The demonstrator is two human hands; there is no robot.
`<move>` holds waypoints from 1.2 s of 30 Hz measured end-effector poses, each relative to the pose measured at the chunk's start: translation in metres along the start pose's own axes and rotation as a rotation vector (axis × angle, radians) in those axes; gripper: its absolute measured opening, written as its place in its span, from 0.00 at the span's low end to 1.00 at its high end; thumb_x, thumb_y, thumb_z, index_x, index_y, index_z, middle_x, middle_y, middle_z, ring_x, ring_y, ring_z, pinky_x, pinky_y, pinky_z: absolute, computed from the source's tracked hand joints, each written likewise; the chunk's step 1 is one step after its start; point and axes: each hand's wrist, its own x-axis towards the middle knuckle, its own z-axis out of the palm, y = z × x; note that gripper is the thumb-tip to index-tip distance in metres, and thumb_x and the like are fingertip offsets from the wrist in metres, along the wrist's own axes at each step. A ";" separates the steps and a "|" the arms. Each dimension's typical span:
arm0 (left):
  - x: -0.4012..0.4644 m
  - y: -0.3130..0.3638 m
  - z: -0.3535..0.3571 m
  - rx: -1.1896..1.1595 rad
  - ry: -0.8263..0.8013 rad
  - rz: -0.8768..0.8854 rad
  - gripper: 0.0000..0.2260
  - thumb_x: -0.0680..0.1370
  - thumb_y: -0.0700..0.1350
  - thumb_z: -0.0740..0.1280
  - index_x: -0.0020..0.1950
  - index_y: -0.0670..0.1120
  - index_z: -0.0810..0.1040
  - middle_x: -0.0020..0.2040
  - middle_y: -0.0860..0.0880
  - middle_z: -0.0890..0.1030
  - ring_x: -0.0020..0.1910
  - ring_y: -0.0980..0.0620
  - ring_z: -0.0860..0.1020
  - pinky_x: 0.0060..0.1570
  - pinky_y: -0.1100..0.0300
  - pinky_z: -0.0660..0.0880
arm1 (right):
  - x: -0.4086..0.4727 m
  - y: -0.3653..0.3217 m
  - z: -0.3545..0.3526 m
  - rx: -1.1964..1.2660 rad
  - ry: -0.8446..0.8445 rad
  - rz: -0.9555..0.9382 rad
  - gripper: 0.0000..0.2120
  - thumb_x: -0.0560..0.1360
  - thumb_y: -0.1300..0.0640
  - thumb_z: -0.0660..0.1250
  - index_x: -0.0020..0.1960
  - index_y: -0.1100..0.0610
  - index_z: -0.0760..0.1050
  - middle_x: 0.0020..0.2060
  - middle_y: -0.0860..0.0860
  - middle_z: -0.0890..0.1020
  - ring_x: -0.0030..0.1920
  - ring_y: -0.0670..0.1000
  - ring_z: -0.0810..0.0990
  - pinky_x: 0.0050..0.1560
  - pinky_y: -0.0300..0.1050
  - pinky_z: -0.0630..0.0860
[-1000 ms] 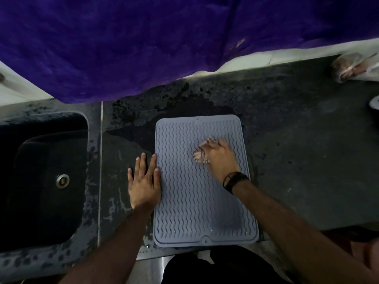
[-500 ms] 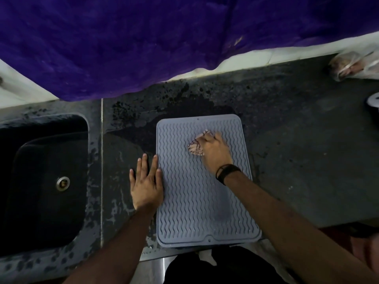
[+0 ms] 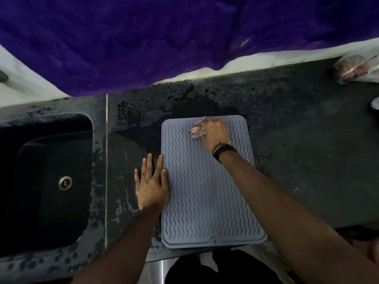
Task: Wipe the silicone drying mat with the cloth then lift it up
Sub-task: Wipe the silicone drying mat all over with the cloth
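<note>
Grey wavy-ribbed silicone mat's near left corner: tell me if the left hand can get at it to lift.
Probably yes. The left hand lies flat against the grey silicone mat's left edge, and nothing covers that corner.

Dark speckled worktop (image 3: 297, 160), wet in patches. Black sink (image 3: 47, 181) set into it at left, metal drain (image 3: 65, 183) in its floor. Purple cloth hanging (image 3: 143, 37) across the top. Clear plastic bag (image 3: 354, 68) at far right corner.

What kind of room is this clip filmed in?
Most likely a home kitchen: a dark sink with a metal drain set into a wet stone countertop, and a ridged silicone drying mat lying beside it.
</note>
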 end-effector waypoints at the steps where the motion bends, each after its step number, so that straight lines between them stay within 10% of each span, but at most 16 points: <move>1: 0.000 0.001 0.000 0.001 0.000 0.002 0.24 0.85 0.58 0.44 0.82 0.61 0.52 0.84 0.53 0.50 0.82 0.54 0.44 0.80 0.47 0.41 | 0.001 0.001 0.001 0.002 0.017 0.027 0.15 0.73 0.61 0.65 0.58 0.57 0.79 0.57 0.54 0.81 0.62 0.59 0.74 0.65 0.53 0.72; 14: 0.001 -0.001 0.001 0.009 0.001 0.001 0.23 0.86 0.56 0.45 0.83 0.60 0.52 0.84 0.53 0.49 0.82 0.56 0.42 0.80 0.48 0.39 | 0.026 -0.107 0.031 -0.129 -0.017 -0.045 0.10 0.76 0.57 0.64 0.56 0.57 0.77 0.53 0.55 0.79 0.59 0.59 0.71 0.57 0.51 0.72; 36: 0.001 -0.002 0.002 0.011 0.006 0.001 0.25 0.84 0.58 0.42 0.83 0.59 0.52 0.84 0.52 0.51 0.82 0.53 0.46 0.80 0.46 0.42 | -0.052 0.020 -0.002 -0.041 -0.035 0.031 0.19 0.74 0.63 0.64 0.64 0.56 0.75 0.63 0.54 0.77 0.69 0.60 0.66 0.70 0.55 0.66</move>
